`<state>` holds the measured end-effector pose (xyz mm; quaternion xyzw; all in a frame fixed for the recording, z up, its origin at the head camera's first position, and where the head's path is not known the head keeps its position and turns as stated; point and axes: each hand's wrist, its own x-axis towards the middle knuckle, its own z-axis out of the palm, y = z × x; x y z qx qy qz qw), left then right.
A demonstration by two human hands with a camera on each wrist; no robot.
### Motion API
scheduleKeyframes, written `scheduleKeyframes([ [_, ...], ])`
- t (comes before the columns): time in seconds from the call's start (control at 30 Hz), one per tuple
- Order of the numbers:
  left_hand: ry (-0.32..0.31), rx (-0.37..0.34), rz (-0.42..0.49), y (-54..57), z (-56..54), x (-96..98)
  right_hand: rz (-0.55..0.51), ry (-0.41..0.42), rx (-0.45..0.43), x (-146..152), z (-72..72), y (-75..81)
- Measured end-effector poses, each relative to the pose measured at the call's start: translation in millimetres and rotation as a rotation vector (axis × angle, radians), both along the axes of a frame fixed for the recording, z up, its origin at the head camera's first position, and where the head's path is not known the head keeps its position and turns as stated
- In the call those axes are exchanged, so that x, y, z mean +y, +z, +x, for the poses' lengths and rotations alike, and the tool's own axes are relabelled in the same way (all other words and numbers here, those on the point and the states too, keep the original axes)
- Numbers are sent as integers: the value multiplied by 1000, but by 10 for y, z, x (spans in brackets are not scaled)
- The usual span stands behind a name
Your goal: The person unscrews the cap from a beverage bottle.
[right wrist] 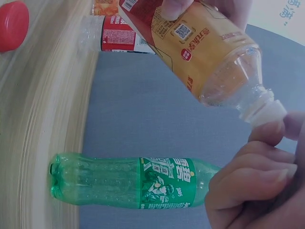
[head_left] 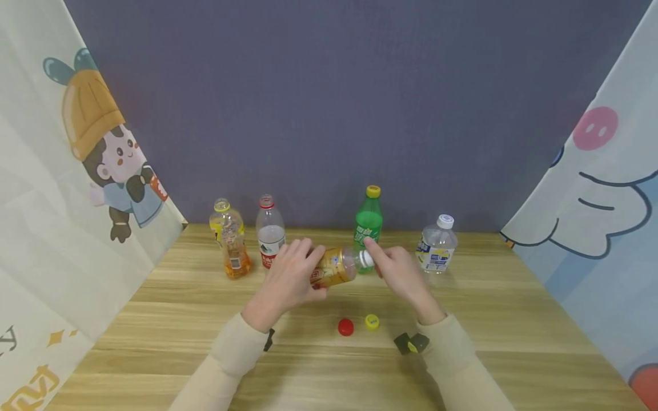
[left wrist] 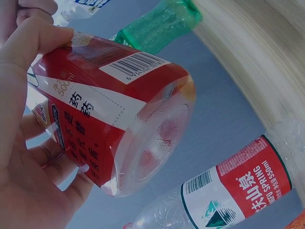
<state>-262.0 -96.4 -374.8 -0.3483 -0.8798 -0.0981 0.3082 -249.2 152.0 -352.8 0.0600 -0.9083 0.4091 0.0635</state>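
My left hand (head_left: pixel 293 274) grips a clear plastic bottle (head_left: pixel 336 267) with an orange and red label, fingers and thumb around its body. Held above the table, the bottle lies tilted on its side, its neck toward my right. At the neck, my right hand (head_left: pixel 402 275) pinches the white cap (right wrist: pixel 268 113) between thumb and fingers. The cap sits on the bottle's mouth. In the left wrist view the bottle's base (left wrist: pixel 164 136) faces the camera and looks free of liquid. On the table below lie a red cap (head_left: pixel 345 327) and a yellow cap (head_left: pixel 372 322).
Along the back stand an uncapped bottle (head_left: pixel 235 248) with some orange liquid, an uncapped water bottle (head_left: pixel 269 234) with a red neck ring, a green bottle (head_left: pixel 368 222) with a yellow cap, and a clear bottle (head_left: pixel 437 251) with a white cap. A grey wall rises behind them.
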Motion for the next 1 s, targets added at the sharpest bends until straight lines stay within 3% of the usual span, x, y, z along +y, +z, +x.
scheduleKeyframes([
  [0.53,16,-13,-3,-8,2,3,-19,48,35,37,-27,-6],
  [1.0,23,-3,-4,-15,5,11,-37,104,116,78,-58,-41],
])
